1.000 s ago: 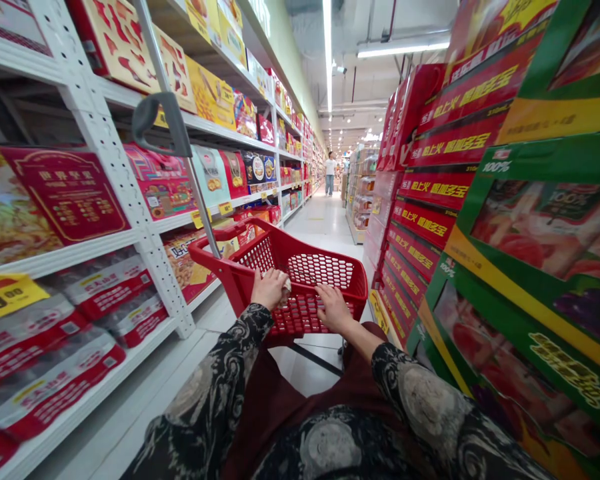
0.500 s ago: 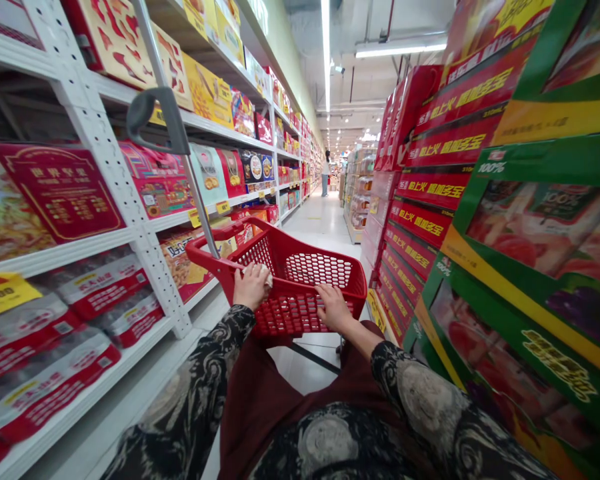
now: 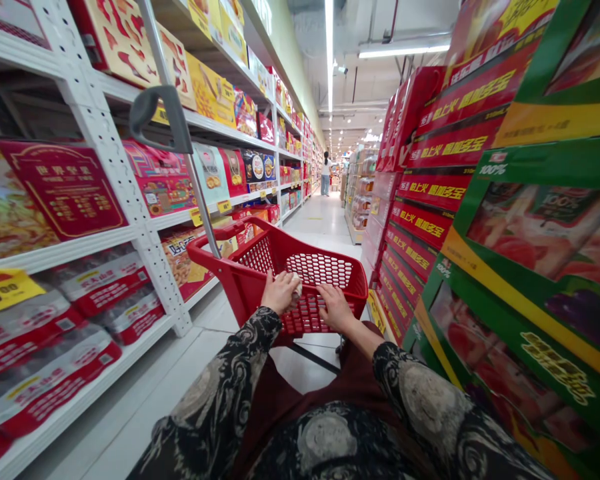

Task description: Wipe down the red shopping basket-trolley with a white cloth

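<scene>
A red plastic shopping basket cart (image 3: pixel 233 290) with a perforated wall stands between my knees, tilted in view. My left hand (image 3: pixel 279 293) is at the near rim, closed round a crumpled white wad (image 3: pixel 297 285) that looks like tissue. Over the same rim, just to the right, my right hand (image 3: pixel 336 308) has its fingers hooked, with the thumb on the near side. A metal pull bar rises at the cart's left, carrying a grey looped handle (image 3: pixel 153 120); neither hand touches it. The basket's floor is hidden behind the near wall.
White shelving (image 3: pixel 145 250) with boxed goods and bottle packs runs along the left. Stacked red cartons (image 3: pixel 415 223) and green juice boxes (image 3: pixel 480 267) stand close on my right. Down the tiled aisle (image 3: pixel 320 220) a person (image 3: pixel 325 175) stands far off.
My left hand has slid right along the rim with the white wad, coming nearer my right hand. The right hand and cart stay nearly in place.
</scene>
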### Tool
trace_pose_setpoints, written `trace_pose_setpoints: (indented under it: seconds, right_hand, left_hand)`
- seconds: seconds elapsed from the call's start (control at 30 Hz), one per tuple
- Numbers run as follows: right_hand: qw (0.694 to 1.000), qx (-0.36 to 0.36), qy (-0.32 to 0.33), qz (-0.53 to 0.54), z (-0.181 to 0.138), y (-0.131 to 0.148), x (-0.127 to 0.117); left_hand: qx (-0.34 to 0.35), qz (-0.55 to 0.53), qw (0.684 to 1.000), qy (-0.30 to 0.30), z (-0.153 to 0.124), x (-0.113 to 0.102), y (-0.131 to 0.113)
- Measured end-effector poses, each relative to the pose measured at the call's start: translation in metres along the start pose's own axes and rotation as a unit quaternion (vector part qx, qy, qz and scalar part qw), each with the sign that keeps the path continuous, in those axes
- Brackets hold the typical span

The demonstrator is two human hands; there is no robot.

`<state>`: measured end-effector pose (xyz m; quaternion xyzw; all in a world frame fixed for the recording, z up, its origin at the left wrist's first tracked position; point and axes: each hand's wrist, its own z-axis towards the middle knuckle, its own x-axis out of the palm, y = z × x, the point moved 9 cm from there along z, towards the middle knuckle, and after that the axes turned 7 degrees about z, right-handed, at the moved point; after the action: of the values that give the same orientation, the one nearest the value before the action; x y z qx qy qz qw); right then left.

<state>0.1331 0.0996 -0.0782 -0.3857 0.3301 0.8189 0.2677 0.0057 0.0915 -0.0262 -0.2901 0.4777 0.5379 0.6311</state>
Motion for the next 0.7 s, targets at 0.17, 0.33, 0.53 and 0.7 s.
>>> trace_pose_setpoints:
  seconds: [0.17, 0.33, 0.53, 0.7]
  right_hand:
    - [1.000, 0.008, 0.004, -0.010, -0.001, 0.000, -0.003]
    - [0.998, 0.022, 0.041, -0.049, 0.001, -0.004, -0.002]
    - [0.985, 0.105, 0.062, -0.122, 0.004, -0.034, -0.011]
    - [0.974, 0.149, 0.074, -0.152, 0.003, -0.053, -0.011]
  left_hand:
    - [-0.078, 0.034, 0.996, -0.012, -0.007, -0.015, 0.064]
    - [-0.117, 0.032, 0.992, -0.015, -0.010, -0.013, 0.070]
    - [-0.131, 0.031, 0.991, -0.021, -0.007, -0.011, 0.056]
    - [-0.110, 0.018, 0.994, -0.015, -0.004, -0.009, 0.033]
